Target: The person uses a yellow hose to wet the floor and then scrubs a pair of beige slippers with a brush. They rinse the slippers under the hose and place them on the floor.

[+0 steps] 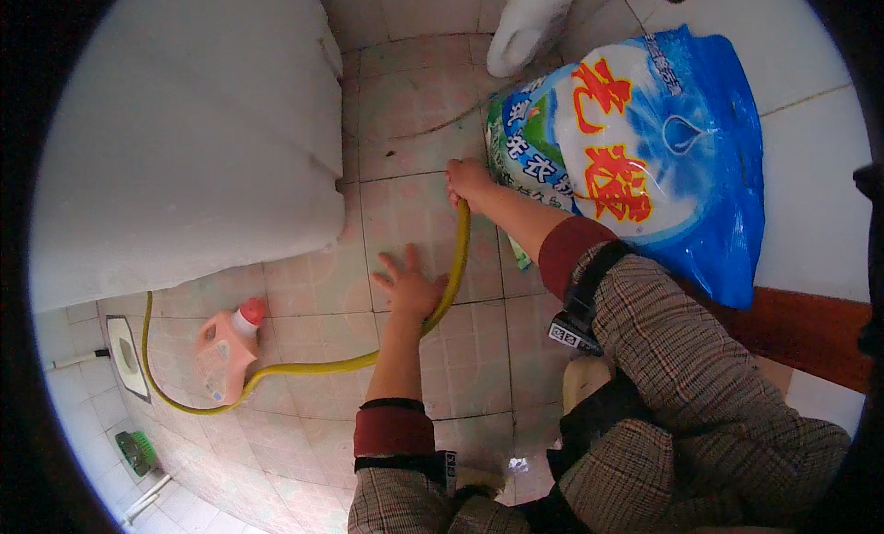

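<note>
My right hand [468, 182] is closed around the upper end of a yellow hose [318, 365], just above the tiled floor. From there the hose bends down behind my left wrist and snakes leftward over the tiles. My left hand [411, 285] has its fingers spread, palm down, close to the hose; whether it touches hose or floor I cannot tell. Beside my right hand and forearm stands a large blue and white detergent bag [635, 147]. The hose runs past a pink jug with a red cap [224, 352] lying on the floor at the left.
A big white smooth-sided block [193, 138] fills the upper left. A white bottle-like object [531, 28] is at the far wall. At the far left are a white oval floor fixture [128, 357] and a green brush [136, 451]. A reddish-brown ledge [801, 336] borders the right.
</note>
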Available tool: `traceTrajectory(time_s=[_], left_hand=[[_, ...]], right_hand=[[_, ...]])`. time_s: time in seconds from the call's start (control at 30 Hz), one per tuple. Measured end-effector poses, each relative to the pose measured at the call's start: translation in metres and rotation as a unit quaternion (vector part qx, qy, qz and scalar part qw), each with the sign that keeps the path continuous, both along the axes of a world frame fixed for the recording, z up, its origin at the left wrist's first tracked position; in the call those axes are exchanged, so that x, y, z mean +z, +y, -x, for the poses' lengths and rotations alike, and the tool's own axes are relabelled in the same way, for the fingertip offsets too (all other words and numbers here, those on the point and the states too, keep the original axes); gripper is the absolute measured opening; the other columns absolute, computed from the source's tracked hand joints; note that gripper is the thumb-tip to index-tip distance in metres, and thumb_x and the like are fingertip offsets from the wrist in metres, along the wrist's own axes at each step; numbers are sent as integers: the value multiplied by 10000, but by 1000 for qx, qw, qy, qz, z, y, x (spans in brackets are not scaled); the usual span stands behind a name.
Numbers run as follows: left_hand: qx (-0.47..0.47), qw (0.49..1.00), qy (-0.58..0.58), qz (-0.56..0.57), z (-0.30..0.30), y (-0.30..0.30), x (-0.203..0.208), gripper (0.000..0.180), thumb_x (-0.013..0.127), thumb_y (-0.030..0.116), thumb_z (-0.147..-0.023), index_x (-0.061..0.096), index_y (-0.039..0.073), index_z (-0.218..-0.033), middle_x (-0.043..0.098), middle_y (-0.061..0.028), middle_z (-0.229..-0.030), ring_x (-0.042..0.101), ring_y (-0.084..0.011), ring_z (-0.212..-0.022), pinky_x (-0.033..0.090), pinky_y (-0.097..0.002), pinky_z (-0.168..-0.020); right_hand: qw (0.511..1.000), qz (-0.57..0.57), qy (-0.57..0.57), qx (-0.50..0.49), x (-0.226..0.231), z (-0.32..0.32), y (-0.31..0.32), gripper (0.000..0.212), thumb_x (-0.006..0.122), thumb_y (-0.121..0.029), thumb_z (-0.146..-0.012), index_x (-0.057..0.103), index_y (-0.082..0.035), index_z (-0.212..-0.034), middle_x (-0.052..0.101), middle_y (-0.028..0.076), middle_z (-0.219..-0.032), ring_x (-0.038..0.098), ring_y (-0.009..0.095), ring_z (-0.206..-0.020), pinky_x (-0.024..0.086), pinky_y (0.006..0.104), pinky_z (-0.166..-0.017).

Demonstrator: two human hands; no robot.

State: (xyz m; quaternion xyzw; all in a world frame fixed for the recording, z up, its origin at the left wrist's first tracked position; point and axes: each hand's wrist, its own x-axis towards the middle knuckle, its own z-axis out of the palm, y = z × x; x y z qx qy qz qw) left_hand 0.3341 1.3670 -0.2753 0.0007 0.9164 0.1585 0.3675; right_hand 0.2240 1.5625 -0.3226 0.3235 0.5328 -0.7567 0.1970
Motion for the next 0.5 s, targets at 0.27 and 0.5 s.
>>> traceTrajectory(time_s=[0.27, 0.5], left_hand=[[-15, 986, -93, 140, 2, 36, 38, 1191, 751, 530, -696, -96, 287, -1497, -236, -245, -1503, -189, -533, -1354, 195, -787, -940], [8, 987, -60, 149, 17, 42, 31, 1353, 840, 506, -585, -152, 303, -1483, -255, -252, -1496, -215, -512, -1357, 176, -803, -928]], right_hand=[[786, -282, 186, 517, -16, -2, 1, 120, 575, -162, -824, 576, -44, -804, 585, 103, -660, 580, 268, -556, 470, 425, -482], [596, -629, 93, 491, 27, 51, 20, 287, 655, -102, -732, 621, -24, -1006, 663, 159, -896, 631, 279, -877, 537, 397, -654]])
